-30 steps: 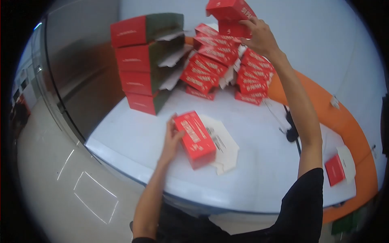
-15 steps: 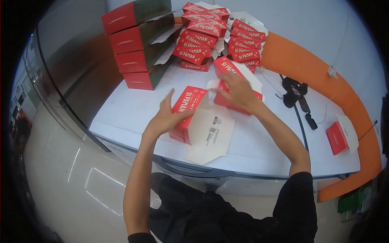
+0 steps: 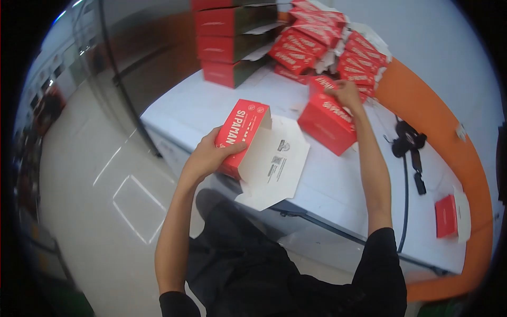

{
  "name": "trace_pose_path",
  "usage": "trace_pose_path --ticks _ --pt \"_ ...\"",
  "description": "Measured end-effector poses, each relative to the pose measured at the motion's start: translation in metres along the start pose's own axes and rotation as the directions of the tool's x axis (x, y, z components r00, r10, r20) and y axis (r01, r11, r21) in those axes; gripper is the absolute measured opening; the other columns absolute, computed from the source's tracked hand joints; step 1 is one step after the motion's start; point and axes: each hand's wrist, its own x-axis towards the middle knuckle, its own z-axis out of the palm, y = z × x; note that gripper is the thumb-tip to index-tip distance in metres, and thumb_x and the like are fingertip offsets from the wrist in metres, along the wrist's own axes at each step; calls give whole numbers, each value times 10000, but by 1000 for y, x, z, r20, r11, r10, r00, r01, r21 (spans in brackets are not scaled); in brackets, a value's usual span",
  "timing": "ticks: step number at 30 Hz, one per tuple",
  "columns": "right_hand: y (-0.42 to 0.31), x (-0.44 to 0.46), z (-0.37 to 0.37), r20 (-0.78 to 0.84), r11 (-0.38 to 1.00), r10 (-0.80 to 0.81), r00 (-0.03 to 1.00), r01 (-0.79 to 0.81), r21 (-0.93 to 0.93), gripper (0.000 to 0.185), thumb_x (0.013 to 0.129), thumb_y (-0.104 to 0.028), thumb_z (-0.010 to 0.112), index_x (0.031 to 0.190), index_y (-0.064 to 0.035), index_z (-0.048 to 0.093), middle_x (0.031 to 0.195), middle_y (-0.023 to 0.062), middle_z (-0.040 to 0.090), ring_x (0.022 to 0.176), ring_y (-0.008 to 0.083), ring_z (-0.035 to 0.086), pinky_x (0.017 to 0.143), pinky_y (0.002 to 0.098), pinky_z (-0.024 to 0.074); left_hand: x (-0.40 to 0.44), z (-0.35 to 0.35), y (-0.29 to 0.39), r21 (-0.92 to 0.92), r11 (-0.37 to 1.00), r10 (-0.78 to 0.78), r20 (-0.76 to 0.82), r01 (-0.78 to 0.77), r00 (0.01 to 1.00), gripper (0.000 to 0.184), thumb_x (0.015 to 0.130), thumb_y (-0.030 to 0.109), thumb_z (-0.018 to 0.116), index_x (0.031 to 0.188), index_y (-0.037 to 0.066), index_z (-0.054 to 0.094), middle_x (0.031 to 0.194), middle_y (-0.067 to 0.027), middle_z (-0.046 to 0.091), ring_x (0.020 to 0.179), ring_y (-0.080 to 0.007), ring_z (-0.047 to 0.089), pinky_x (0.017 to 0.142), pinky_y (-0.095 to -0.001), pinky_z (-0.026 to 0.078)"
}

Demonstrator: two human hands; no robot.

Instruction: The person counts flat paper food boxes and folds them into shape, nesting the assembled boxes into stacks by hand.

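My left hand [image 3: 208, 156] is closed round the near end of a red box [image 3: 243, 124], thumb on its printed face. The box's white flap [image 3: 280, 158], printed with small black marks, is spread open to the right, over the table's front edge. Farther right, my right hand [image 3: 348, 98] grips the upper part of another red box [image 3: 327, 124], which is tilted and slightly blurred; its fingers are bent over the box's top edge. Whether that box touches the table cannot be made out.
A stack of red and dark green boxes [image 3: 216, 47] stands at the back of the white table [image 3: 185, 108]. Piles of red boxes [image 3: 301, 47] lean beside it. A black strapped object [image 3: 409, 140], a cable and one red box [image 3: 446, 216] lie at right.
My right hand has brought a red box down from above the piles to the table's middle. My left hand has closed round its box, whose flap now opens to the right. The view has shifted.
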Motion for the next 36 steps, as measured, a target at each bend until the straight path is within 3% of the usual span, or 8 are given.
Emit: trace_pose_path --ticks 8,12,16,21,24,30,32,36 --pt "-186 -54 3 -519 808 -513 684 589 -21 688 890 -337 805 1444 -5 568 967 150 695 881 225 692 790 378 549 -142 -13 -97 -676 703 -28 -338 -222 941 671 1005 268 683 1527 -42 397 1361 -144 636 1181 -202 654 1016 -332 519" --pt "-309 -154 24 -365 510 -665 652 753 416 686 915 -258 806 1468 31 523 984 140 742 810 191 719 768 368 599 -254 1 -169 -739 553 -99 -518 -386 850 652 1052 297 590 1568 -21 350 1500 -119 528 1375 -194 512 1138 -348 422" --pt "-391 -222 53 285 292 -946 156 794 533 501 918 -251 723 1298 62 628 961 256 737 824 311 744 782 426 577 -401 20 -207 -624 643 -327 -748 -443 578 625 1025 248 637 1545 7 387 1431 -127 584 1290 -209 600 1086 -372 497" --pt "-445 -335 148 428 152 -884 -187 751 642 415 983 -334 606 1033 77 638 908 279 699 813 371 693 764 439 526 -474 80 -171 -553 832 -537 -822 -36 189 668 1030 258 635 1576 12 341 1430 -185 572 1310 -253 590 1065 -385 509" --pt "-453 -372 181 445 208 -861 -245 630 748 414 999 -347 576 1024 64 609 894 275 691 832 365 697 765 436 521 -455 104 -193 -153 890 -201 -977 429 69 708 1039 303 617 1617 57 291 1434 -225 526 1293 -299 588 1059 -392 500" --pt "-355 -442 226 543 550 -779 -315 74 832 375 1066 -354 547 1195 -3 535 897 212 694 782 259 704 736 396 538 -432 124 -139 -381 742 -454 -891 551 -5 666 1060 350 564 1642 181 290 1417 -218 443 1199 -331 604 1070 -416 476" --pt "-313 -459 250 499 508 -848 -179 -2 862 346 1072 -304 490 1221 8 482 803 302 674 742 468 688 690 526 514 -427 125 -132 -364 734 -436 -900 573 -13 703 1046 340 582 1646 167 259 1471 -235 391 1269 -362 569 1095 -442 466" --pt "-273 -480 250 563 560 -822 -86 54 827 324 1077 -245 474 1279 9 483 798 290 678 753 487 673 677 548 508 -424 109 -128 -224 749 -337 -939 623 67 820 1001 314 648 1655 145 184 1526 -261 326 1370 -405 484 1130 -476 442"
